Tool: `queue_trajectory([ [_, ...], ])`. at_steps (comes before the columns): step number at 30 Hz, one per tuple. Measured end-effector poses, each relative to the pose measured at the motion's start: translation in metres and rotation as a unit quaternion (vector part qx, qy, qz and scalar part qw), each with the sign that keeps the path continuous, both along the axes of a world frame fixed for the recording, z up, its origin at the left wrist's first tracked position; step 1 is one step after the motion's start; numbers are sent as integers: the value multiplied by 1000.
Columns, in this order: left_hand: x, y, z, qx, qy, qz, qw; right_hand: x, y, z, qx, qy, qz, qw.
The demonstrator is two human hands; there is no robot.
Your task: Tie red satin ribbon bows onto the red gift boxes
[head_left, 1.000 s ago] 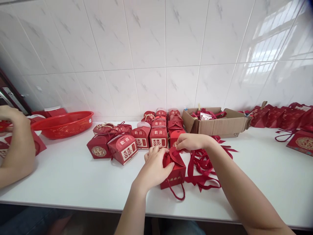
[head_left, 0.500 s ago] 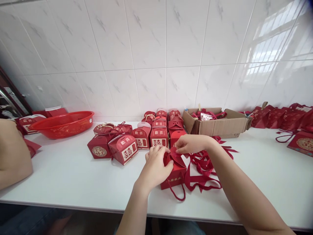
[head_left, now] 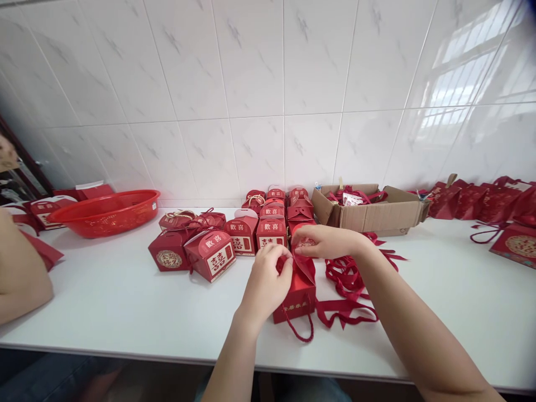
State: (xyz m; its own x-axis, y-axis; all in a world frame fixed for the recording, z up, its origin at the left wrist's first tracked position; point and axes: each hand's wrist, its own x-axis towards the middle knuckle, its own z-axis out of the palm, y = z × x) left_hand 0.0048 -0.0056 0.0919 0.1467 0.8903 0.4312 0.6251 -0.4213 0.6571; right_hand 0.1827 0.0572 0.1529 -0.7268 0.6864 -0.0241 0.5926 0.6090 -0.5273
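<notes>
On the far left, a co-worker's arm [head_left: 25, 273] rests on the worktop [head_left: 146, 312], with a red basin [head_left: 104, 216] behind it; then come other boxes [head_left: 213, 254], grouped toward the wall. The person's left hand [head_left: 267, 282] bends over the left side of the top of the box [head_left: 300, 290], which stands upright near the worktop's front edge. Here the step seems to be working the top flaps [head_left: 305, 270] together: this is best done with light fingertips, the left hand steadying the card while the right guides its edge, both easing along the folds rather than pressing down, since thin card would likely crease or the walls bow. The rope handle [head_left: 307, 340] hanging at the front is best left clear of the flaps. The left forearm rises from the bottom edge, leaning right, thumb and fingers drawn together on the card. The right hand [head_left: 319, 241] reaches in from the right, wrist arched, palm down, fingertips pinched on the flap's upper edge; just what lies between them is partly hidden. Past it lie loose ribbons [head_left: 342, 308], with a carton [head_left: 374, 216] behind them, and red bags [head_left: 488, 200] along the wall.
</notes>
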Motion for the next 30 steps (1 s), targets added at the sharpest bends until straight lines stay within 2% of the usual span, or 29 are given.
queue_trajectory([
  [4,1,4,-2,19,-91,2,996,-2,0,1,-9,32,52,998],
  [8,2,7,-4,31,-113,9,993,-5,2,1,-11,43,38,998],
  [15,3,6,2,60,-179,30,982,-6,1,0,-27,83,70,994],
  [18,1,2,8,62,-171,34,983,-6,1,0,-38,111,79,990],
  [22,-10,-5,12,-2,-106,63,992,-4,-5,6,-42,176,49,982],
  [24,-18,-9,11,-53,-28,70,996,-2,-10,10,-46,258,-2,965],
  [26,-24,-13,9,-101,47,58,992,2,-13,14,-52,357,-58,931],
  [30,-27,-18,8,-141,86,49,985,14,-12,18,-36,548,-123,827],
])
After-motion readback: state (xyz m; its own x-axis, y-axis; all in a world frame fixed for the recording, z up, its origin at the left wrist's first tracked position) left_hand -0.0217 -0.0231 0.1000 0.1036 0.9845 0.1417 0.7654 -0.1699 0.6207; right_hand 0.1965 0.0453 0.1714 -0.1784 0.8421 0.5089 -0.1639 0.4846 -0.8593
